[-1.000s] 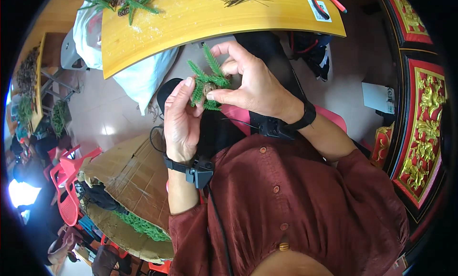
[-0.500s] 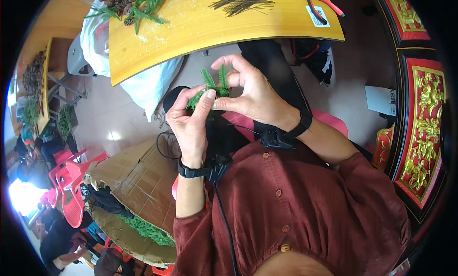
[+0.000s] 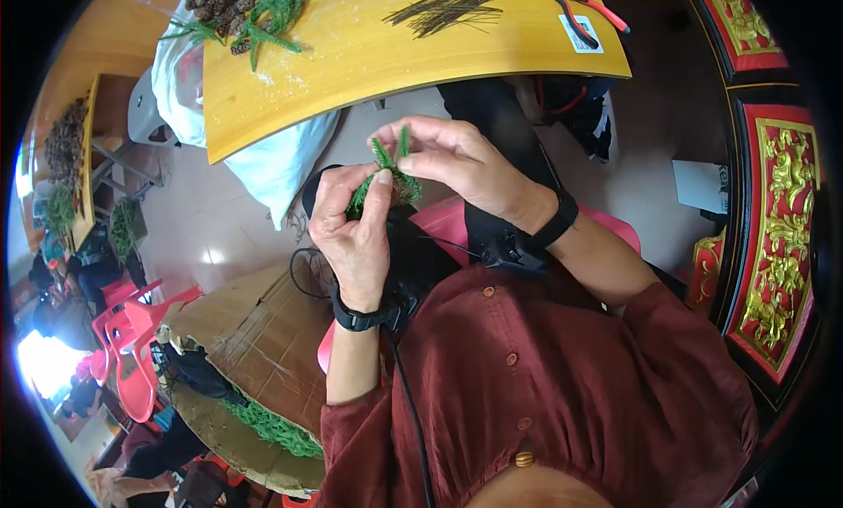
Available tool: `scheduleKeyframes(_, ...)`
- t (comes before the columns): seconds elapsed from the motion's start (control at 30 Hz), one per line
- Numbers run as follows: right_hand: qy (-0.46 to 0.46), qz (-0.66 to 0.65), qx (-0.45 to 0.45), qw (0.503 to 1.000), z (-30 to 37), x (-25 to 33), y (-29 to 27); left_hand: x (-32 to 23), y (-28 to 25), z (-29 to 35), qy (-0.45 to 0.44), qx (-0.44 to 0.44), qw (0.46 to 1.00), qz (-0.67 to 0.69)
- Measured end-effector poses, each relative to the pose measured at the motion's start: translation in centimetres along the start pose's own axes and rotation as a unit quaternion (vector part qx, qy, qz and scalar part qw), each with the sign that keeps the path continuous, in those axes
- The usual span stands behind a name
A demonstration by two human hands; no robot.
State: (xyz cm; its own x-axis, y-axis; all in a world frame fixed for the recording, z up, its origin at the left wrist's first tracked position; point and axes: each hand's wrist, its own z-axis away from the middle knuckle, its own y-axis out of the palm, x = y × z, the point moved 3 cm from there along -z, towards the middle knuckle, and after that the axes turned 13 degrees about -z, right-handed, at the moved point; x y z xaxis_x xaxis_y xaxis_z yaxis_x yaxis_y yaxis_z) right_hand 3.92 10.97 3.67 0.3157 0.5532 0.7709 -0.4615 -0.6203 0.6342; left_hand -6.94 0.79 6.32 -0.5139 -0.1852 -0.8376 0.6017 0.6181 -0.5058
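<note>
A small green pine sprig (image 3: 406, 188) with short needled branches is held above my lap, just off the near edge of the table. My left hand (image 3: 353, 231) grips its base between thumb and bent fingers. From the other side, my right hand (image 3: 474, 164) pinches at one of the upper branches, thumb below and fingers curled over. Part of the sprig is hidden behind my left thumb and fingers. Each wrist wears a black strap, and a dark cable runs down from the left one.
On the yellow table (image 3: 351, 73) lie pine cones (image 3: 230, 7) with green sprigs, a bundle of thin brown wires (image 3: 448, 9), and red-handled pliers (image 3: 580, 21). An open cardboard box (image 3: 255, 332) holding green foliage stands at my left, near pink-red chairs (image 3: 136, 359) and other people.
My right hand has lowered slightly, and its raised fingers have folded down toward the sprig's branches. My left hand keeps its grip, shifted only a little.
</note>
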Motion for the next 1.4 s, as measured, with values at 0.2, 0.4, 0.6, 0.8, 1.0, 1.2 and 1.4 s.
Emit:
scheduleKeyframes(0.2, -0.022, 0.122, -0.077, 0.989, 0.5, 0.2, -0.4, -0.4, 0.2, 0.3, -0.008, 0.037, 0.999, -0.009)
scheduleKeyframes(0.4, -0.027, 0.103, -0.089, 0.990, 0.7, -0.4, -1.2, 0.2, 0.8, 0.5, -0.014, 0.026, 1.000, 0.010)
scheduleKeyframes(0.6, -0.020, 0.098, -0.083, 0.992, 0.6, -0.4, -0.7, 1.5, 0.7, 0.4, -0.101, 0.090, 0.981, 0.139)
scheduleKeyframes(0.8, -0.051, 0.209, -0.015, 0.976, 0.4, 1.1, -0.9, 2.4, 0.7, 0.0, -0.159, 0.149, 0.944, 0.250)
scheduleKeyframes(1.0, -0.242, 0.368, 0.042, 0.897, 0.4, 1.6, -1.0, 3.8, 1.0, 0.1, -0.242, 0.252, 0.883, 0.313)
scheduleKeyframes(1.2, -0.296, 0.384, 0.135, 0.864, 0.4, 2.8, -0.5, 3.1, 0.4, 0.3, -0.258, 0.303, 0.852, 0.339)
scheduleKeyframes(1.4, -0.258, 0.410, 0.201, 0.852, 0.8, 3.1, 1.3, 2.6, -1.2, 1.1, -0.277, 0.350, 0.827, 0.342)
